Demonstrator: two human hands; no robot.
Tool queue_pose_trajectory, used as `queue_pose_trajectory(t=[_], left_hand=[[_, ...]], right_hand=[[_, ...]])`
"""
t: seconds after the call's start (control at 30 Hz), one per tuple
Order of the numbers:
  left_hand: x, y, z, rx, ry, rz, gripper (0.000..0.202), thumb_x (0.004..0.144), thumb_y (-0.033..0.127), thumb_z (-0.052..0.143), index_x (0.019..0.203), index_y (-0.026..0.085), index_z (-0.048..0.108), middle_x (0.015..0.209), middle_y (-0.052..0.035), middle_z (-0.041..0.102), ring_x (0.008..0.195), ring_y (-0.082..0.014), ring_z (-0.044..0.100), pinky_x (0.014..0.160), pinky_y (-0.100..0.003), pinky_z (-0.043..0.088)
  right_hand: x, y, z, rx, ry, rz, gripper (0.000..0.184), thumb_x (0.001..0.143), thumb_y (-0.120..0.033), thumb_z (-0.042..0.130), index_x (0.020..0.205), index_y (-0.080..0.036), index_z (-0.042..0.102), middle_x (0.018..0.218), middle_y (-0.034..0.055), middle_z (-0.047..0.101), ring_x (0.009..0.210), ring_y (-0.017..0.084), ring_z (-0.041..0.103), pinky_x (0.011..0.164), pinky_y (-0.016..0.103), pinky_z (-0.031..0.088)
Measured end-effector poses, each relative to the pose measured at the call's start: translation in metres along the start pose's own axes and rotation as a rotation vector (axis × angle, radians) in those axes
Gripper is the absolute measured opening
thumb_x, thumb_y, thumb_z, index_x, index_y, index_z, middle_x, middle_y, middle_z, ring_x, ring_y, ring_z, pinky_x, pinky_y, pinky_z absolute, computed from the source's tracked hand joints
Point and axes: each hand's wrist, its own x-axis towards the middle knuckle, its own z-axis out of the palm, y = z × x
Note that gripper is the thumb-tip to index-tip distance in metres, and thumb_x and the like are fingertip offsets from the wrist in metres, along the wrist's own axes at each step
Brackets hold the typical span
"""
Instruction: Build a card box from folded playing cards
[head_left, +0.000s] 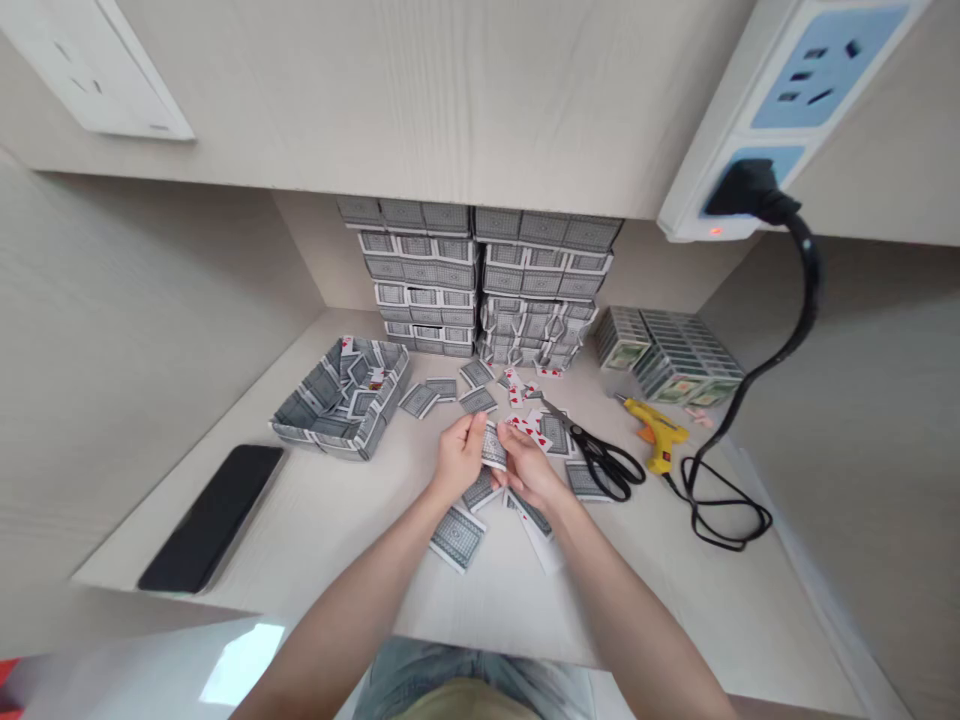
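Note:
A playing card (493, 447) with a grey patterned back is held between my two hands above the middle of the table. My left hand (459, 457) pinches its left side, thumb on top. On its right side, the fingers of my right hand (531, 466) are closed; their tips are partly hidden. Below the hands lie more grey-backed cards (458, 538), partly overlapping. Just beyond are scattered cards (478, 400) and pieces with red hearts (527, 430). Black-handled scissors (600, 455) rest on the table to the right of my right hand, blades toward the cards.
A tray made of cards (341, 440) holds loose cards at left, near a black phone (211, 518). Card-built boxes (427, 270) are stacked at the back. At right are a yellow glue gun (657, 432), its black cable (731, 540), plastic-cased decks (682, 350) and a power strip (780, 100).

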Motion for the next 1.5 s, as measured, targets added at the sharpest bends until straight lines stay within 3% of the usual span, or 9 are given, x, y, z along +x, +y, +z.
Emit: queue_pose_trajectory(t=[0.13, 0.27, 0.47, 0.63, 0.9, 1.1, 1.33, 1.43, 1.5], left_hand=[[-0.001, 0.002, 0.004, -0.142, -0.058, -0.079, 0.037, 0.078, 0.052, 0.044, 0.065, 0.017, 0.045, 0.037, 0.0068, 0.046, 0.029, -0.0084, 0.044, 0.030, -0.018, 0.030], [0.003, 0.000, 0.004, -0.228, -0.122, -0.123, 0.039, 0.077, 0.054, 0.045, 0.066, 0.017, 0.046, 0.034, 0.0068, 0.044, 0.025, -0.0079, 0.040, 0.026, -0.017, 0.023], [0.007, -0.005, 0.000, -0.190, -0.178, -0.151, 0.040, 0.075, 0.053, 0.050, 0.063, 0.015, 0.049, 0.036, 0.0064, 0.044, 0.027, -0.0051, 0.037, 0.029, -0.017, 0.023], [0.008, -0.005, 0.001, -0.209, -0.214, -0.170, 0.040, 0.075, 0.052, 0.049, 0.061, 0.015, 0.048, 0.036, 0.0057, 0.044, 0.028, -0.0058, 0.039, 0.030, -0.017, 0.024], [0.008, 0.004, 0.002, -0.313, -0.184, -0.226, 0.040, 0.072, 0.052, 0.053, 0.060, 0.014, 0.049, 0.039, 0.0052, 0.045, 0.027, -0.0068, 0.039, 0.026, -0.018, 0.028], [0.012, 0.004, -0.005, -0.252, -0.098, -0.291, 0.048, 0.071, 0.059, 0.050, 0.052, 0.015, 0.046, 0.031, 0.0062, 0.038, 0.021, -0.0050, 0.029, 0.024, -0.017, 0.016], [0.012, -0.005, -0.007, -0.147, -0.129, -0.230, 0.052, 0.071, 0.062, 0.045, 0.050, 0.016, 0.047, 0.029, 0.0057, 0.037, 0.023, -0.0060, 0.032, 0.025, -0.018, 0.019], [0.011, -0.001, -0.007, -0.124, -0.140, -0.197, 0.046, 0.069, 0.058, 0.053, 0.051, 0.016, 0.046, 0.029, 0.0069, 0.037, 0.023, -0.0059, 0.032, 0.025, -0.017, 0.019], [0.012, 0.003, -0.008, -0.109, -0.134, -0.151, 0.043, 0.067, 0.053, 0.059, 0.050, 0.017, 0.042, 0.031, 0.0079, 0.038, 0.024, -0.0050, 0.033, 0.026, -0.017, 0.019]], right_hand=[[0.001, 0.001, -0.001, 0.032, 0.002, -0.014, 0.037, 0.077, -0.055, 0.049, 0.069, -0.019, 0.048, 0.034, -0.0070, 0.051, 0.020, 0.005, 0.032, 0.027, 0.017, 0.031], [0.000, -0.002, -0.004, -0.088, 0.051, -0.076, 0.037, 0.076, -0.055, 0.050, 0.065, -0.020, 0.047, 0.037, -0.0054, 0.054, 0.022, 0.007, 0.038, 0.022, 0.017, 0.022], [-0.006, -0.006, -0.014, -0.233, 0.008, -0.140, 0.036, 0.078, -0.053, 0.048, 0.067, -0.019, 0.050, 0.042, -0.0041, 0.057, 0.025, 0.009, 0.044, 0.025, 0.019, 0.028], [-0.009, -0.007, -0.010, -0.215, -0.010, -0.138, 0.036, 0.079, -0.053, 0.046, 0.067, -0.019, 0.049, 0.045, -0.0033, 0.059, 0.025, 0.010, 0.046, 0.025, 0.019, 0.028], [-0.008, -0.004, -0.004, -0.181, 0.079, -0.083, 0.044, 0.078, -0.058, 0.042, 0.062, -0.018, 0.049, 0.036, -0.0043, 0.053, 0.017, 0.004, 0.026, 0.020, 0.017, 0.013], [-0.010, -0.007, -0.009, -0.267, 0.097, -0.114, 0.044, 0.078, -0.056, 0.045, 0.057, -0.017, 0.049, 0.035, -0.0031, 0.053, 0.020, 0.005, 0.033, 0.022, 0.016, 0.020], [-0.007, -0.003, -0.006, -0.162, 0.120, -0.065, 0.043, 0.079, -0.057, 0.041, 0.062, -0.018, 0.051, 0.035, -0.0040, 0.050, 0.022, 0.009, 0.037, 0.023, 0.020, 0.022], [-0.007, -0.002, -0.004, -0.280, 0.222, -0.105, 0.044, 0.080, -0.057, 0.037, 0.062, -0.019, 0.050, 0.037, -0.0041, 0.048, 0.024, 0.009, 0.036, 0.025, 0.021, 0.023], [-0.008, -0.004, -0.006, -0.482, 0.301, -0.187, 0.044, 0.082, -0.056, 0.035, 0.060, -0.020, 0.048, 0.038, -0.0044, 0.047, 0.029, 0.010, 0.038, 0.030, 0.022, 0.027]])
